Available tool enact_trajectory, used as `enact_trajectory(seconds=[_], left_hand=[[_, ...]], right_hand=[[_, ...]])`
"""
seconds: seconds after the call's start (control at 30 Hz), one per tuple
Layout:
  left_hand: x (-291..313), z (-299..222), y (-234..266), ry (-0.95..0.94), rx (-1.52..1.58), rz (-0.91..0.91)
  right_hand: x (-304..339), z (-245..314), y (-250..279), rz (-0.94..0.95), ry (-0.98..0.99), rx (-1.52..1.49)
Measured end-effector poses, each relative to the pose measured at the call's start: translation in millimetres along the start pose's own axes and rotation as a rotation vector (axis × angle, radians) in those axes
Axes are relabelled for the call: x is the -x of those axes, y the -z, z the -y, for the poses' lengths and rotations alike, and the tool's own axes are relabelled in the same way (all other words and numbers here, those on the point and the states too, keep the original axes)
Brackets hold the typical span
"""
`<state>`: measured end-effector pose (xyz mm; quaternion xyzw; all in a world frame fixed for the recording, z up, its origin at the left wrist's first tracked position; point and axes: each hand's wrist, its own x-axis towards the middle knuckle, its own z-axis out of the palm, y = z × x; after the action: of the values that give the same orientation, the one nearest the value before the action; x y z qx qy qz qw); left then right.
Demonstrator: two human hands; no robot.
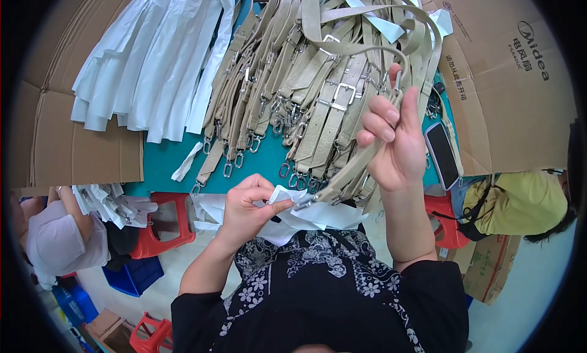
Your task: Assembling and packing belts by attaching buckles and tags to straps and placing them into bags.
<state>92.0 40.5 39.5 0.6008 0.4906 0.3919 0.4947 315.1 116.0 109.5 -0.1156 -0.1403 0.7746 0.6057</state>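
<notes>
A head-worn fisheye camera, the left of a pair, is looking down from above the wearer's black top [342, 310], which is filling the near side. It is facing the tabletop [160, 169] at close range, with the left grip [252, 203] and right grip [396, 136] showing between, and is bending straight edges toward its rim.

A desk with a flat, teal-green top [156, 169] stands between two upright brown corrugated-cardboard panels, one at the left [92, 160] and a printed one at the right [489, 136]. Below the desk's edge, a red plastic stool [150, 248] stands at the left and another red plastic stool [443, 215] at the right. A dark-blue plastic crate [134, 278] and an open brown cardboard box [107, 325] sit on the pale, smooth floor [529, 286] at lower left, near a smaller-looking red plastic stool [147, 336]. Light is bright and even.
</notes>
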Motion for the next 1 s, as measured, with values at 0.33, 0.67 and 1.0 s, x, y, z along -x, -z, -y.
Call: enact_trajectory(seconds=[0.33,0.67,1.0], left_hand=[[5,-3,1,-0.043,-0.037,-0.036],[2,-12,-5,0.005,0.061,0.045],[6,-5,-6,0.236,0.254,0.037]], right_hand=[[-16,-6,12,-0.103,0.002,0.053],[-15,-39,-3,-0.204,0.012,0.26],[-12,-53,-9,-0.046,-0.078,0.247]])
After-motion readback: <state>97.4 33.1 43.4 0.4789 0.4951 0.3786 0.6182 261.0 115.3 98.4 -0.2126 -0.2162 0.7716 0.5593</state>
